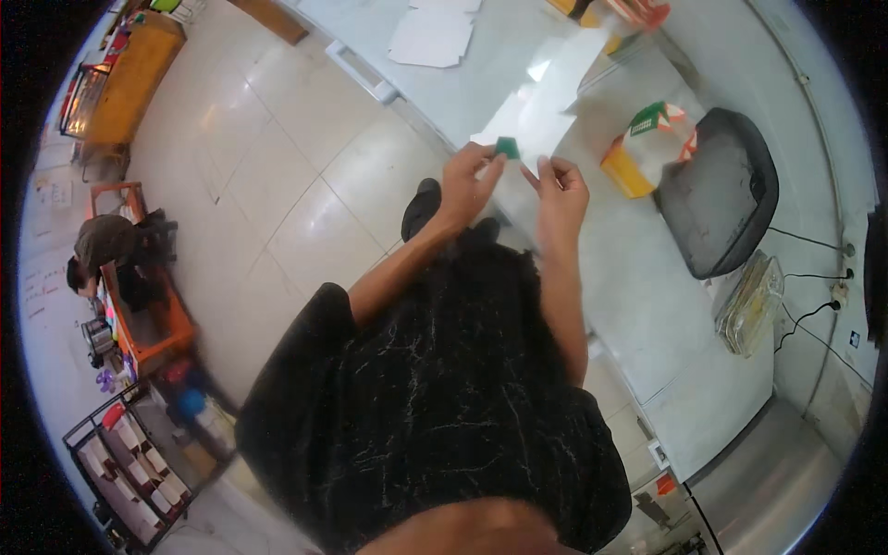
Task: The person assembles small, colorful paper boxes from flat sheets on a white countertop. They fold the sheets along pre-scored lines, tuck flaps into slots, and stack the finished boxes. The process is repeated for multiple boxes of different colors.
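Note:
A long white cardboard sheet reaches over the table's near edge toward me, with a bright glare on it. My left hand pinches its near left corner. Right by those fingertips shows a small green piece, which looks like a folded flap of the sheet; I cannot tell if it is joined. At the near right corner, my right hand has thumb and finger closed on the sheet's edge. Beyond my right hand stands an open yellow, green and orange carton, white inside.
Another white cardboard sheet lies farther back on the white table. To the right are a dark chair back, a wrapped stack and wall cables. A person sits far left by an orange table. A rack stands lower left.

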`<state>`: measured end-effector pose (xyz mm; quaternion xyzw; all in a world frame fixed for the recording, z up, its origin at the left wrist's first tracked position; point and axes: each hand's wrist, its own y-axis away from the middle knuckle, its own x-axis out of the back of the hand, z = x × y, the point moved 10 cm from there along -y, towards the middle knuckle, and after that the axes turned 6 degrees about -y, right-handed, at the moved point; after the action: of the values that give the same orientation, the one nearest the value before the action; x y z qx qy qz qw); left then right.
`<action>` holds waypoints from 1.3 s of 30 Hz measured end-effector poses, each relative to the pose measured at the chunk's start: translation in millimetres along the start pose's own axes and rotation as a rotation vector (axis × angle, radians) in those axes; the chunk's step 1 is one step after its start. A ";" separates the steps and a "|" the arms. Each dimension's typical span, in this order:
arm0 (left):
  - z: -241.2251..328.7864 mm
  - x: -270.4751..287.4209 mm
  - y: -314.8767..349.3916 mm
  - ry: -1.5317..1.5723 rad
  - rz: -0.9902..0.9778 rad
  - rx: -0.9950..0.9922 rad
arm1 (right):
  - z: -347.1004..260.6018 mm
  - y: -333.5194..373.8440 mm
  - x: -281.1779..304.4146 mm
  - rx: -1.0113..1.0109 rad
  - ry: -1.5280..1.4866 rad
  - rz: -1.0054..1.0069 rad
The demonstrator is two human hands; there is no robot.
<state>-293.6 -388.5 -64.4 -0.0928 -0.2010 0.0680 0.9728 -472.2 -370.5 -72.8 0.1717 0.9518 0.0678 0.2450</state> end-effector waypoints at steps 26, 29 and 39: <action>44.6 11.3 -0.8 0.206 -0.181 -0.136 | -69.2 30.7 -54.6 0.413 0.440 -0.146; 38.6 11.4 1.0 0.251 -0.175 -0.136 | -67.0 31.9 -57.1 0.476 0.418 -0.179; 23.3 5.4 6.5 0.335 -0.266 0.108 | -65.5 35.5 -61.8 0.456 0.547 -0.220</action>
<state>-298.7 -377.7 -42.8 -0.0233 -0.0431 -0.0667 0.9966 -443.1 -362.6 19.2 0.0941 0.9854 -0.1296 -0.0569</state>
